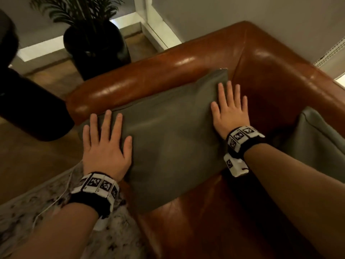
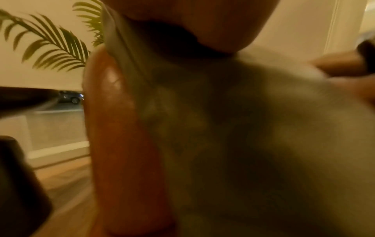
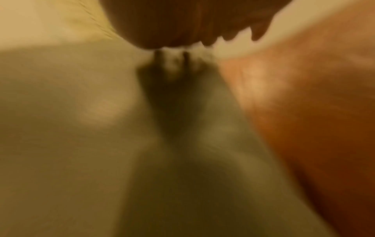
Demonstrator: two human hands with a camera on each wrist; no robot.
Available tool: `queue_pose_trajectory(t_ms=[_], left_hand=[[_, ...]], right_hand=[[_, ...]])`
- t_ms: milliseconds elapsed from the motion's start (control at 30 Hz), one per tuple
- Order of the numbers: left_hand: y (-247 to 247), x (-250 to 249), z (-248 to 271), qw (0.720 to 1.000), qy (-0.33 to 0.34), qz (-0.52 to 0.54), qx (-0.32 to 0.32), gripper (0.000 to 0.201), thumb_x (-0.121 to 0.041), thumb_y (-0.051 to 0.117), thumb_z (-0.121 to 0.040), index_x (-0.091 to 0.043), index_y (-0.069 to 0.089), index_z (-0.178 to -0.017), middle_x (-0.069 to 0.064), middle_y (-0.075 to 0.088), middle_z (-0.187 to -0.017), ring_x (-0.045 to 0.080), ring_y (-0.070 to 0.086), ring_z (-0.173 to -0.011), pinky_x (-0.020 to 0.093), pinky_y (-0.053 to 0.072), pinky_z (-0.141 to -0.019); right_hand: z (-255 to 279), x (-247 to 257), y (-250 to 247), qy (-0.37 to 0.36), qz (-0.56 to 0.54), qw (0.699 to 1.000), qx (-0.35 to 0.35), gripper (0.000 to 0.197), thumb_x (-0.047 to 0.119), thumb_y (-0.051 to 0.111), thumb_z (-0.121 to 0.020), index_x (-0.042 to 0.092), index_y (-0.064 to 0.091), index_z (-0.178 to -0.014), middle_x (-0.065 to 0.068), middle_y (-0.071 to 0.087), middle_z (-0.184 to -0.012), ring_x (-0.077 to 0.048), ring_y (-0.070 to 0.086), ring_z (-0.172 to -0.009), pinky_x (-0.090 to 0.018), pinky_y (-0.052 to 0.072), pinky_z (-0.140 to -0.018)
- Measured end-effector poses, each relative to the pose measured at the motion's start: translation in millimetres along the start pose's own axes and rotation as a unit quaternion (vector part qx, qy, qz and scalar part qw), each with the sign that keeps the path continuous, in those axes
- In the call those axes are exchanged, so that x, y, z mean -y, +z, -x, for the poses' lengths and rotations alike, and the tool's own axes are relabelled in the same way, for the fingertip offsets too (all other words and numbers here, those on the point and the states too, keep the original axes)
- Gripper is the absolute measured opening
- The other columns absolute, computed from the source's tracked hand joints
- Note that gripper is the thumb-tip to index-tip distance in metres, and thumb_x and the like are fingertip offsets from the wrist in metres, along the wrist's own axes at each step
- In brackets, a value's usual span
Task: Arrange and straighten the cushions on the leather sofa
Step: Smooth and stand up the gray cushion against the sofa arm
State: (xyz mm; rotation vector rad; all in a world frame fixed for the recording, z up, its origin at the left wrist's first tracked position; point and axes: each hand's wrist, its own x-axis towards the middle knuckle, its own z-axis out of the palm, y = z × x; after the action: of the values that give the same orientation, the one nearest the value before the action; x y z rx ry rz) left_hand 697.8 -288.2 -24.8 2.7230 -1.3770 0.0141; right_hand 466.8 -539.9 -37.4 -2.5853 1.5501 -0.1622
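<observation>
A grey-green cushion [image 1: 168, 139] leans against the armrest of the brown leather sofa [image 1: 270, 75]. My left hand [image 1: 104, 143] lies flat on the cushion's left edge with straight, spread fingers. On the cushion's right edge my right hand [image 1: 230, 107] presses flat, fingers straight and spread. A second grey cushion [image 1: 317, 139] rests on the seat at the right. Both wrist views are blurred: the left wrist view shows the cushion [image 2: 243, 128] against the armrest [image 2: 121, 144], the right wrist view shows grey fabric [image 3: 101, 144] beside brown leather [image 3: 304, 112].
A potted palm in a black pot [image 1: 95, 45] stands on the wooden floor beyond the armrest. A dark rounded object [image 1: 22, 101] fills the left side. A patterned rug [image 1: 56, 212] lies under my left forearm. A pale wall [image 1: 261, 10] runs behind the sofa.
</observation>
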Motion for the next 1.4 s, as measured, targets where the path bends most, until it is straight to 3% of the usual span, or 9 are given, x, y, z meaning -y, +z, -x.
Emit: queue_pose_trajectory(t_ms=[167,300,400,600,833,1000,1133,1267,1400], left_hand=[[11,-87,17,0.988,0.152,0.020,-0.010,0.069,-0.051,0.037,-0.093,-0.026,0.020,-0.155,0.004,0.015,-0.163,0.034,0.009,-0.150,0.057,0.007,-0.119],[27,-57,2,0.986,0.163,-0.040,-0.002,0.067,-0.059,0.032,-0.094,-0.035,0.014,-0.155,-0.002,0.010,-0.164,0.030,0.007,-0.151,0.051,0.003,-0.121],[29,-26,1,0.993,0.104,-0.054,0.000,0.070,-0.066,0.025,-0.093,-0.037,0.008,-0.154,0.000,0.005,-0.164,0.033,0.000,-0.151,0.054,-0.002,-0.120],[33,-33,7,0.995,0.083,-0.048,0.000,0.071,-0.066,0.024,-0.091,-0.036,0.009,-0.154,0.002,0.003,-0.164,0.035,0.000,-0.150,0.059,0.001,-0.118],[39,-42,8,0.994,0.098,-0.046,-0.021,0.072,-0.065,0.026,-0.090,-0.035,0.011,-0.154,0.004,0.001,-0.164,0.035,-0.003,-0.150,0.060,-0.001,-0.118],[33,-45,12,0.995,0.090,-0.029,-0.030,0.072,-0.064,0.030,-0.091,-0.036,0.010,-0.154,0.003,0.002,-0.164,0.035,-0.003,-0.150,0.060,0.000,-0.118],[22,-73,15,0.992,0.107,0.016,-0.067,0.076,-0.055,0.041,-0.089,-0.027,0.014,-0.155,0.005,0.004,-0.164,0.037,-0.002,-0.150,0.058,-0.003,-0.118],[53,-115,28,0.952,0.297,-0.022,-0.069,0.071,-0.049,0.040,-0.092,-0.025,0.017,-0.155,0.006,0.008,-0.164,0.035,0.003,-0.150,0.055,-0.003,-0.119],[112,-91,64,0.897,0.434,-0.082,-0.003,0.070,-0.042,0.040,-0.096,-0.024,0.008,-0.156,0.002,-0.002,-0.164,0.029,-0.006,-0.150,0.044,-0.010,-0.120]], right_hand=[[32,59,6,-0.317,0.060,0.946,-0.023,0.058,0.042,0.026,-0.101,0.028,0.012,-0.156,0.000,0.011,-0.164,-0.021,0.003,-0.151,-0.051,0.008,-0.120],[-4,3,18,-0.072,0.017,0.997,-0.029,0.058,0.048,0.018,-0.101,0.034,0.004,-0.155,0.005,0.002,-0.165,-0.020,0.000,-0.151,-0.050,0.007,-0.121],[-8,-36,12,0.154,-0.067,0.985,0.030,0.061,0.049,0.011,-0.101,0.025,-0.001,-0.156,0.000,-0.006,-0.165,-0.023,-0.006,-0.151,-0.050,0.004,-0.121],[86,66,46,-0.047,-0.135,0.987,-0.075,0.067,0.048,0.026,-0.098,0.023,0.003,-0.156,0.004,-0.008,-0.162,-0.022,-0.005,-0.152,-0.048,0.000,-0.121],[124,37,131,0.242,-0.244,0.936,-0.076,0.066,0.053,0.009,-0.096,0.027,-0.009,-0.155,0.009,-0.009,-0.164,-0.012,-0.010,-0.150,-0.042,-0.002,-0.122],[129,2,139,0.312,-0.352,0.881,-0.035,0.061,0.040,0.018,-0.103,0.014,0.002,-0.156,-0.003,0.002,-0.165,-0.022,0.001,-0.152,-0.035,0.001,-0.122],[114,-2,73,0.124,-0.291,0.944,-0.090,0.060,0.033,0.025,-0.101,0.015,0.008,-0.156,-0.001,0.008,-0.164,-0.018,0.001,-0.151,-0.034,0.005,-0.122],[43,22,10,-0.186,-0.102,0.976,-0.053,0.055,0.038,0.026,-0.103,0.026,0.013,-0.156,0.005,0.006,-0.163,-0.021,0.001,-0.151,-0.044,0.003,-0.121],[9,18,18,-0.240,0.058,0.969,0.003,0.056,0.048,0.017,-0.103,0.035,0.000,-0.155,0.006,-0.001,-0.165,-0.021,-0.002,-0.152,-0.052,0.003,-0.120]])
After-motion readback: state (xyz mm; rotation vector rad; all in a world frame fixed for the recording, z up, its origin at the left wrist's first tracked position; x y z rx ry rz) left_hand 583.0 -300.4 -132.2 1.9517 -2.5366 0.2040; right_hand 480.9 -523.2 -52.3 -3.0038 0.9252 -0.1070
